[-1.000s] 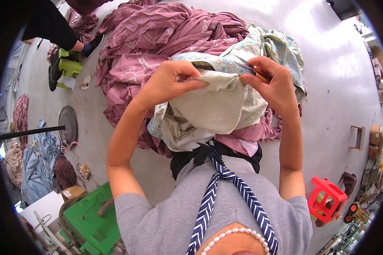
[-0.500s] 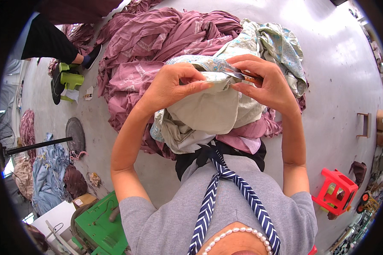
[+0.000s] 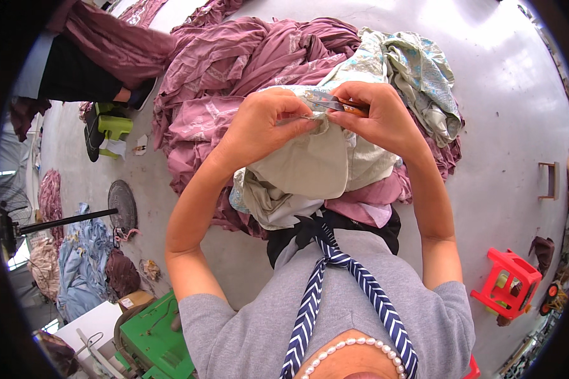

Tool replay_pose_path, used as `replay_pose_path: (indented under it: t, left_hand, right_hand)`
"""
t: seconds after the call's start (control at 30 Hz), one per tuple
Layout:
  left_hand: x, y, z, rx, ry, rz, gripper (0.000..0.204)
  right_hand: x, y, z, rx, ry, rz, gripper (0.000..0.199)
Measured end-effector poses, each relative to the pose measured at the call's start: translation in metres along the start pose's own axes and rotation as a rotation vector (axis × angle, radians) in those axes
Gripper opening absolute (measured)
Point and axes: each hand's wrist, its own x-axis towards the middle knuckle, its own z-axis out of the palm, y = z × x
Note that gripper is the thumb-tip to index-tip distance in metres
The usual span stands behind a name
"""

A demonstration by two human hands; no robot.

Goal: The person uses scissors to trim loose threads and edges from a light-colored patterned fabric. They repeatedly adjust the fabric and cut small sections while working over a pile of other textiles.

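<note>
left hand (image 3: 262, 123) pinches folded edge of cream cloth (image 3: 303, 167), fingers closed tight on fabric. right hand (image 3: 379, 117) grips small orange-handled snips (image 3: 332, 104), fingers curled round them, blades touching cloth edge just beside left thumb. cloth hangs over lap, in front of mauve fabric heap (image 3: 246, 57) on grey floor (image 3: 506, 82). red stool (image 3: 511, 283) near floor's right edge.

A smooth grey concrete floor (image 3: 518, 95) fills the scene, brightly lit with glare at upper right. A large heap of mauve fabric (image 3: 234, 69) lies on it. A red plastic stool (image 3: 509, 284) sits at lower right, a green machine (image 3: 155, 344) at lower left, a round drain cover (image 3: 122, 203) nearby.
</note>
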Motion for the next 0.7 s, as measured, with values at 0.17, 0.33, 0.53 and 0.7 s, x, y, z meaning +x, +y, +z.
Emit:
replay_pose_path:
  t: [0.17, 0.33, 0.53, 0.7]
  left_hand:
    - [0.005, -0.010, -0.016, -0.270, -0.147, -0.241, 0.018]
    - [0.007, -0.019, -0.022, -0.451, -0.196, -0.292, 0.019]
    - [0.011, -0.022, -0.024, -0.452, -0.214, -0.353, 0.017]
    - [0.012, -0.025, -0.022, -0.321, -0.226, -0.261, 0.019]
  right_hand:
    - [0.000, 0.010, 0.002, 0.158, 0.057, -0.001, 0.025]
    - [0.001, 0.009, 0.006, 0.121, 0.025, -0.032, 0.022]
    - [0.010, 0.017, 0.004, 0.268, -0.040, 0.066, 0.020]
    - [0.010, 0.023, 0.006, 0.260, -0.023, 0.054, 0.019]
